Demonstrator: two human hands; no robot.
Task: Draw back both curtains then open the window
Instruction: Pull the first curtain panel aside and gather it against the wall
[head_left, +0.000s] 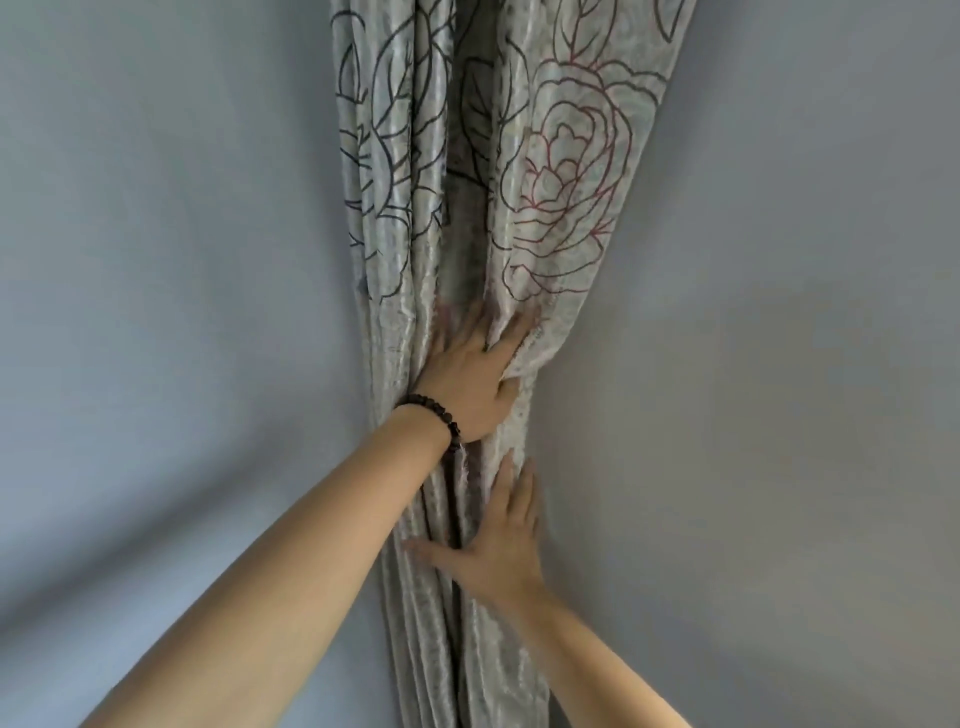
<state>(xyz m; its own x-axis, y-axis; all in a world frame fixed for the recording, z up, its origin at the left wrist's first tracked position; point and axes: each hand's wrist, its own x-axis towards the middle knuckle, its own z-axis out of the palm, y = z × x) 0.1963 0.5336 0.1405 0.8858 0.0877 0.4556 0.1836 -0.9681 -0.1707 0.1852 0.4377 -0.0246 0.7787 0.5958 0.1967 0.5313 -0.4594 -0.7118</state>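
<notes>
- The fingers (524, 322) of the left hand (470, 376) are spread and dug into the folds of the curtain (561, 171); the fingertips are partly buried in the cloth, and a bunched fold is held between the thumb and the palm.
- A dark beaded bracelet (434, 413) is worn at the left wrist, and the bare forearm runs down to the lower left edge.
- The fingers (514, 480) of the right hand (501, 551) are splayed and laid flat on the curtain below the left hand, with the thumb stretched out to the left; nothing is pinched by them.
- The right forearm is seen entering from the lower right.
- The curtain is gathered into a narrow bundle of vertical folds down the middle of the view, pressed together where the hands rest and fanning wider above; pale, shiny cloth is printed with outlined flowers, dark on the left and reddish on the right.
- A plain grey-blue wall (779, 364) is seen on both sides of the curtain.
</notes>
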